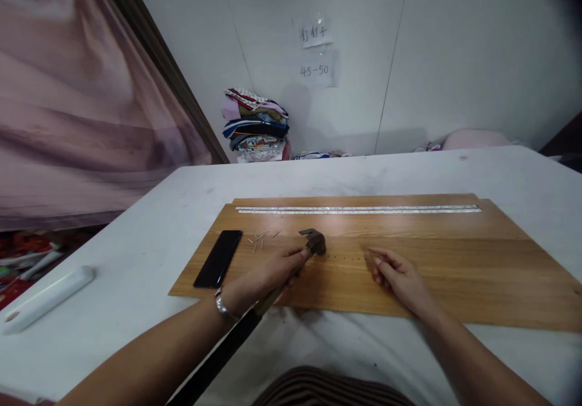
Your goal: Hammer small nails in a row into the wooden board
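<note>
My left hand (284,266) is wrapped round a claw hammer (316,242) close below its head. The hammer's long dark handle runs back under my forearm. My right hand (396,276) rests low over the wooden board (454,272), index finger stretched out and thumb apart from it, the other fingers curled; I see nothing held there. Between the hammer head and that fingertip runs a row of small dark dots (344,258) on the board, too small to tell whether nail heads or holes. Several loose nails (259,237) lie left of the hammer.
A black phone (218,259) lies on the board's left end. Two white measuring strips (359,210) run along its far side. The board lies on a white-covered table (136,242), with a white elongated object (50,300) at left. Folded clothes (257,124) are stacked by the wall.
</note>
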`<state>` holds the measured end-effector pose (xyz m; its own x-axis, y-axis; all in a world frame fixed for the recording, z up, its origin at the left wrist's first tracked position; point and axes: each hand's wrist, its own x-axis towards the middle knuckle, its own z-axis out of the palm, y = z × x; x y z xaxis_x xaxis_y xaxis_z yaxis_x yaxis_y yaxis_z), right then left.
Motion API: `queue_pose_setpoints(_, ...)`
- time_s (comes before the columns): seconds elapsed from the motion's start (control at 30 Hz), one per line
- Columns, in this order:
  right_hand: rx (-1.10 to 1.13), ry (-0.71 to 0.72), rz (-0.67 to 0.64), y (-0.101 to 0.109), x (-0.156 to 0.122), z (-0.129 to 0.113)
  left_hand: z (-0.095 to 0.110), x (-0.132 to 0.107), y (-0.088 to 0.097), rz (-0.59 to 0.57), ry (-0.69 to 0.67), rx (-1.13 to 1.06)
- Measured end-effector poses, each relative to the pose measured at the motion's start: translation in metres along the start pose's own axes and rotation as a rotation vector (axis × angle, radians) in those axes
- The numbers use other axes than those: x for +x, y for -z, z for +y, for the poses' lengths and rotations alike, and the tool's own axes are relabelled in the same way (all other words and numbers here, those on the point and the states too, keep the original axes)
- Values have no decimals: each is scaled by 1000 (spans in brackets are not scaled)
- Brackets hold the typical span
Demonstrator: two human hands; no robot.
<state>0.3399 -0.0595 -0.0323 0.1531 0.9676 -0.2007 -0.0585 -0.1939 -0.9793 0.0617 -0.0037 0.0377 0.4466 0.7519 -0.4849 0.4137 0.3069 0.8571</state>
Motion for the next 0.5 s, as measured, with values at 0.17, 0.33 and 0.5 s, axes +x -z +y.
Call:
queue_pose_setpoints(0.17, 18, -20, -1, -1, -1, -1, 1, 0, 2, -21, -2, -39)
queue_pose_setpoints(0.33, 19, -18, 6, -1, -1, -1, 6, -3, 1, -32, -17, -86)
queue_pose_setpoints(0.5, -10, -11, 9, -1, -2, 0, 0, -2, 2, -16, 23, 6)
